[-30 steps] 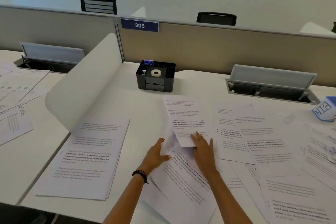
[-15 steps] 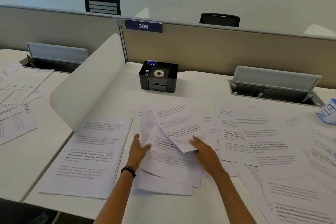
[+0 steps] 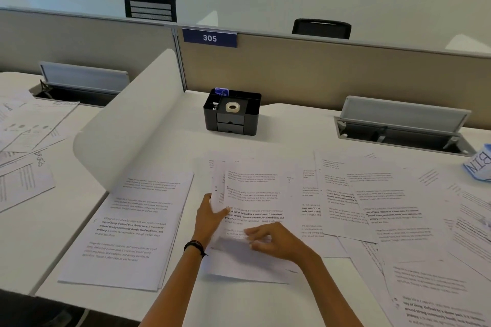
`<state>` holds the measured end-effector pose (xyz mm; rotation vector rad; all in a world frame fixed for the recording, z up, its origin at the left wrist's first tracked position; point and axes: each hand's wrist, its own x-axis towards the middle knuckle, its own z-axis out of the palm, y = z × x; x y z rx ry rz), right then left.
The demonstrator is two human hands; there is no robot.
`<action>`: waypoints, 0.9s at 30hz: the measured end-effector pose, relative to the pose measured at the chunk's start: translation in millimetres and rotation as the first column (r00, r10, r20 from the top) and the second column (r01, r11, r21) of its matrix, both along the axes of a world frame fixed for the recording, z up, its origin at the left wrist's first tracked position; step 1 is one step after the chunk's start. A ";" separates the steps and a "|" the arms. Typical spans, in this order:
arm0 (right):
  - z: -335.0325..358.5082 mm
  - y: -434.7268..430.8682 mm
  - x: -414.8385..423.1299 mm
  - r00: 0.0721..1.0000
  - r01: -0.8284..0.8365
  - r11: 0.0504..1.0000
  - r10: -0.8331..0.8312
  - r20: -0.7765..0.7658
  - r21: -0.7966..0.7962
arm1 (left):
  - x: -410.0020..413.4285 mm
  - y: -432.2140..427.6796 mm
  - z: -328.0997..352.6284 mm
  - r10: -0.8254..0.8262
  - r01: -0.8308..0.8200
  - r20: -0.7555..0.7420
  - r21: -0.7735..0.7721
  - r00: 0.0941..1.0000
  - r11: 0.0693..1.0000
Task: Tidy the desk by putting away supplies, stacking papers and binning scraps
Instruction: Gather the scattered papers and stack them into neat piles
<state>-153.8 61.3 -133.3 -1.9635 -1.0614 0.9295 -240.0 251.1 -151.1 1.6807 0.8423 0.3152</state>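
White desk (image 3: 255, 305) holds a gathered bunch of papers (image 3: 255, 210) at its middle; the left hand (image 3: 210, 218) grips its left edge, thumb on top, while the right hand (image 3: 276, 243) rests loosely curled on the bottom sheet

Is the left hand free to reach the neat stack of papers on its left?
Probably not yet: the left hand grips the edge of the gathered sheets. The neat stack lies close beside it, nothing between.
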 end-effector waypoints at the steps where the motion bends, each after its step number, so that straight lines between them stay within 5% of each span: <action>1: 2.3 -1.1 0.0 1.000 0.001 1.000 0.000 -0.031 0.009 | 0.3 0.6 1.2 -0.007 0.007 -0.008 0.027 1.000 1.000; 5: -1.5 -8.7 3.5 0.962 0.241 0.955 -0.258 0.086 0.174 | 1.9 6.1 14.1 -0.020 0.028 -0.040 0.201 0.999 0.979; 8: -21.2 -22.0 14.5 0.885 0.395 0.911 -0.412 0.216 0.120 | 1.3 12.1 31.1 -0.037 0.045 -0.030 0.324 0.999 0.945; 13: -38.8 -41.1 29.2 0.840 0.411 0.911 -0.391 0.376 0.030 | -3.5 24.8 64.1 -0.017 0.025 -0.020 0.466 1.000 0.884; 18: -36.9 -45.1 35.3 0.795 0.512 0.858 -0.493 0.354 0.043 | -9.3 38.2 98.8 -0.012 -0.010 0.036 0.555 0.999 0.832; 22: -24.0 -33.9 38.4 0.769 0.593 0.785 -0.618 0.161 0.179 | -15.5 45.0 123.2 -0.115 0.031 0.125 0.535 0.985 0.845; 27: 3.7 -25.6 45.7 0.704 0.631 0.747 -0.439 -0.558 0.209 | -19.2 44.4 146.0 -0.199 0.088 0.185 0.482 0.962 0.872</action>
